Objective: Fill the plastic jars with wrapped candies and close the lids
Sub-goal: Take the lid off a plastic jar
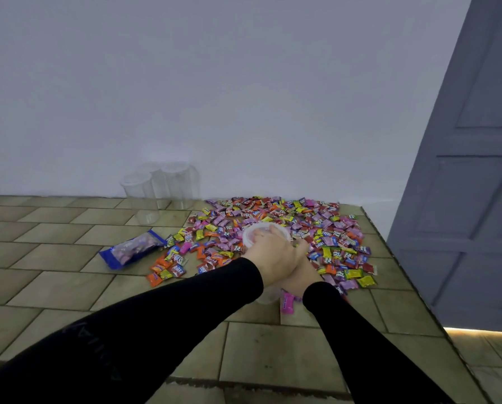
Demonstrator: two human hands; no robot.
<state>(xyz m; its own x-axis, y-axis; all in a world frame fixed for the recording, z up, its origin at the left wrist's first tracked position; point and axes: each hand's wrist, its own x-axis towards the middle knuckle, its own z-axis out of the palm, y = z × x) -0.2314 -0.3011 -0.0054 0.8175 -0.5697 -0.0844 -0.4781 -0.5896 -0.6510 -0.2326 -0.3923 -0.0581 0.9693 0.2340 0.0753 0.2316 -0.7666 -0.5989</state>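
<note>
A clear plastic jar with a whitish lid [252, 233] stands in a wide heap of wrapped candies [325, 228] on the tiled surface. My left hand [268, 253] lies over the top of the jar with its fingers curled on the lid. Just below and to the right, my right hand [303, 271] grips the jar's side, and the hands hide most of the jar body. Pink candies show through the lid. Three empty clear jars with lids [156, 188] stand at the back left against the wall.
A blue candy bag [133, 247] lies left of the heap. One pink candy [287, 304] lies near my right wrist. The tiled surface [69, 272] ends in an edge on the right, where a grey door [471, 170] stands. A white wall closes the back.
</note>
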